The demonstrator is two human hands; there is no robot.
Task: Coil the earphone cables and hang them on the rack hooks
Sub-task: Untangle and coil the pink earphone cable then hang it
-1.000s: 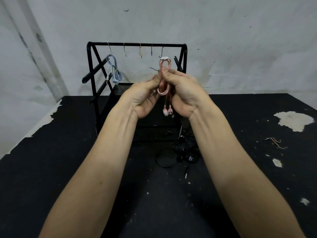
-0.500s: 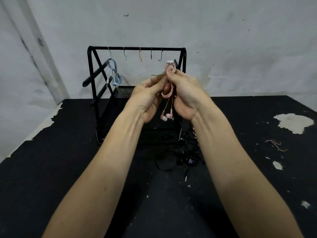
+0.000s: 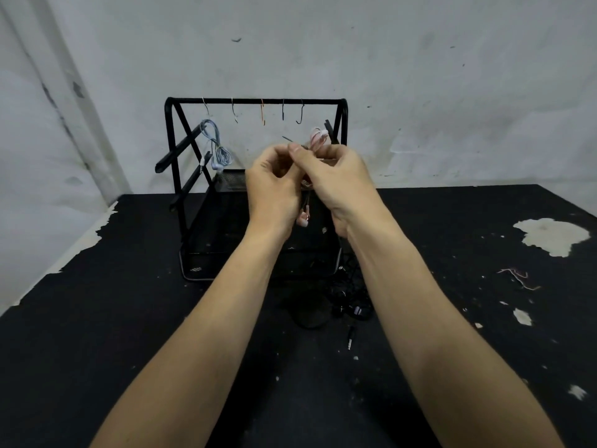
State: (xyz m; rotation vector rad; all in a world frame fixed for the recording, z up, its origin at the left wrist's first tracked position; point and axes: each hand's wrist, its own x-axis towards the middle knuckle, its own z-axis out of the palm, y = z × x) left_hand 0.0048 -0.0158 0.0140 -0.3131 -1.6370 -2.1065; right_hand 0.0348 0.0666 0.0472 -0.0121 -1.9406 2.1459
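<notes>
I see both hands, left hand (image 3: 274,185) and right hand (image 3: 336,176), pinching the pink earphone coil (image 3: 318,140) (thin looped cable) poking above the fingertips.

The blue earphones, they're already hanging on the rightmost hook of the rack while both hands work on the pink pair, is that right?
Not quite: the blue earphones hang from the leftmost hook, not the rightmost. The head view shows them at the left end of the rack. The rest holds: the left hand and right hand both hold the pink earphones.
</notes>
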